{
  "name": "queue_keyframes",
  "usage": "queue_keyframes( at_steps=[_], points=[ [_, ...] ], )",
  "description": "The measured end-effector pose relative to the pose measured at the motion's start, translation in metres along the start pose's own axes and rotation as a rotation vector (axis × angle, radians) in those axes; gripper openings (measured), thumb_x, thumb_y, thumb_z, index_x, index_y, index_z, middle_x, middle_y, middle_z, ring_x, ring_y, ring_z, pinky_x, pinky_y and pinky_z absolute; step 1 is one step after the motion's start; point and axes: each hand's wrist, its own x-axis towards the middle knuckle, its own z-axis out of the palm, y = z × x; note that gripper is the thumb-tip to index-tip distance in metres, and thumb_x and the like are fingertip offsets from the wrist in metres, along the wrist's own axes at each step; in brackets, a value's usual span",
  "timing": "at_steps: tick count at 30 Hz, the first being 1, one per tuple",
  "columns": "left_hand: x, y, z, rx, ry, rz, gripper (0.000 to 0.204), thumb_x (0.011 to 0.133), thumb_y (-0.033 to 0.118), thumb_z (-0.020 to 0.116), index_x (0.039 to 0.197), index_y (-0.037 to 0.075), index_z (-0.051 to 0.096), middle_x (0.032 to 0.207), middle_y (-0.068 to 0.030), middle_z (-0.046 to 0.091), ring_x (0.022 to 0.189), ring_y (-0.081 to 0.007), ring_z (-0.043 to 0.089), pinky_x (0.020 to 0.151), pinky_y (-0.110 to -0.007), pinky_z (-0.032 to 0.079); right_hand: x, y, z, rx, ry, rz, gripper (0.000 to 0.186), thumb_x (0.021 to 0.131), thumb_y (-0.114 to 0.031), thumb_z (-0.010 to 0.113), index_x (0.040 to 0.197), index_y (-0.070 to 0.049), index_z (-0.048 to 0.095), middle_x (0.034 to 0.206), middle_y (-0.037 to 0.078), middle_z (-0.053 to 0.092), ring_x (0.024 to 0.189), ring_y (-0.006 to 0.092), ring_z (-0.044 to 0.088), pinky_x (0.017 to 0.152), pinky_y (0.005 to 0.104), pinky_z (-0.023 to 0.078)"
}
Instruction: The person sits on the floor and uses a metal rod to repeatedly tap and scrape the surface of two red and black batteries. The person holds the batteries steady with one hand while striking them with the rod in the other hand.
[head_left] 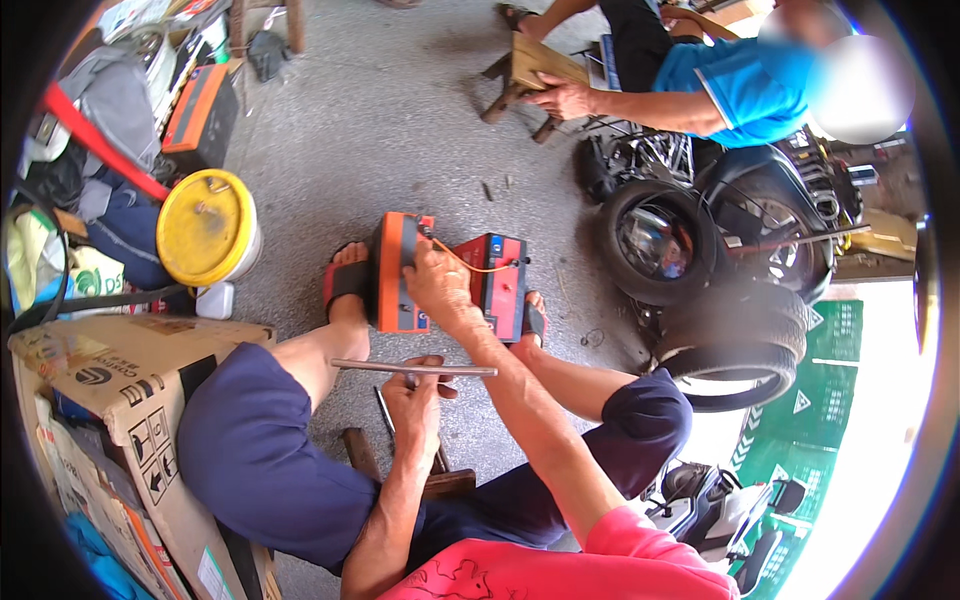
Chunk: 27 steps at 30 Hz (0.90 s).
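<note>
An orange battery (394, 290) and a red battery (507, 290) stand close together on the floor between my feet. A thin orange wire (482, 269) spans from the orange battery's top to a dark terminal on the red one. My right hand (440, 283) reaches over the orange battery, fingers closed at the wire's left end; my own hand partly hides the grip. Closer to me, my left hand (415, 400) is closed around a slim grey metal rod (455, 371), held level above the floor between my knees.
A yellow-lidded bucket (203, 228), another orange-topped battery (197, 115) and a cardboard box (110, 370) line the left. Tyres (735, 340) are stacked at right. A person in blue (745, 85) holds a wooden stool (545, 65) at upper right. Low wooden seat parts (448, 484) show below me.
</note>
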Motion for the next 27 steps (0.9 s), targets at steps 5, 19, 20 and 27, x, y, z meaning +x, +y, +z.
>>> queue_keyframes(
  at_steps=[5,19,20,27],
  points=[
    [-0.003,0.004,0.003,0.045,-0.007,0.012,0.018,0.088,0.013,0.065,0.091,-0.005,0.064,0.071,-0.0107,0.064,0.048,-0.0150,0.058,0.045,-0.027,0.048,0.001,0.021,-0.005,0.270,-0.061,-0.053,0.019,0.078,-0.018,0.063,0.090,-0.002,0.060,0.082,0.019,0.066,0.080,0.0391,0.064,0.074,0.0457,0.052],
    [-0.006,0.009,0.002,0.121,0.027,-0.014,0.015,0.088,0.014,0.065,0.091,-0.001,0.066,0.072,-0.0096,0.066,0.048,-0.0124,0.057,0.048,-0.026,0.047,-0.015,0.168,-0.065,0.699,0.090,0.396,0.018,0.078,-0.006,0.060,0.091,0.002,0.069,0.071,0.014,0.070,0.058,0.0172,0.068,0.056,0.0303,0.054],
    [-0.007,0.011,0.003,0.135,0.031,-0.016,0.015,0.088,0.014,0.065,0.090,-0.001,0.066,0.072,-0.0092,0.066,0.048,-0.0121,0.057,0.048,-0.025,0.047,-0.014,0.171,-0.063,0.636,0.093,0.382,0.019,0.079,-0.006,0.060,0.094,0.003,0.068,0.074,0.013,0.070,0.058,0.0159,0.067,0.054,0.0296,0.054],
    [-0.010,0.016,0.006,0.128,0.044,-0.011,0.014,0.087,0.013,0.066,0.089,-0.001,0.066,0.071,-0.0095,0.066,0.048,-0.0124,0.057,0.047,-0.026,0.047,-0.008,0.169,-0.056,0.341,0.136,0.262,0.018,0.078,-0.012,0.065,0.092,-0.003,0.070,0.080,0.011,0.071,0.060,0.0209,0.068,0.057,0.0332,0.054]
  ],
)
